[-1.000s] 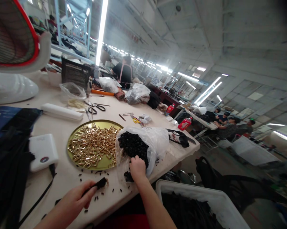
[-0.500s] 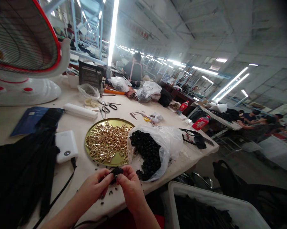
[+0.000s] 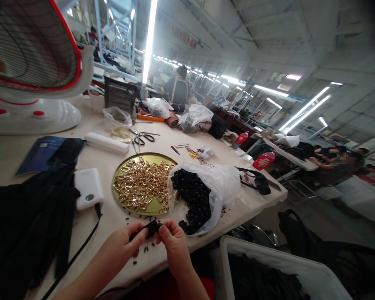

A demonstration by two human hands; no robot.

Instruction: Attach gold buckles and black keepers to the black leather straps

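A short, flat black fabric strip (image 3: 152, 227) lies between the two hands, its long axis running roughly left to right and rising slightly toward the right. The left hand (image 3: 127, 241) pinches its left end; the right hand (image 3: 172, 241) closes thumb and fingers on its right end, hiding the tip. Both sit just below a round gold metal tray (image 3: 158, 207) and left of a translucent white plastic bag (image 3: 226, 181).
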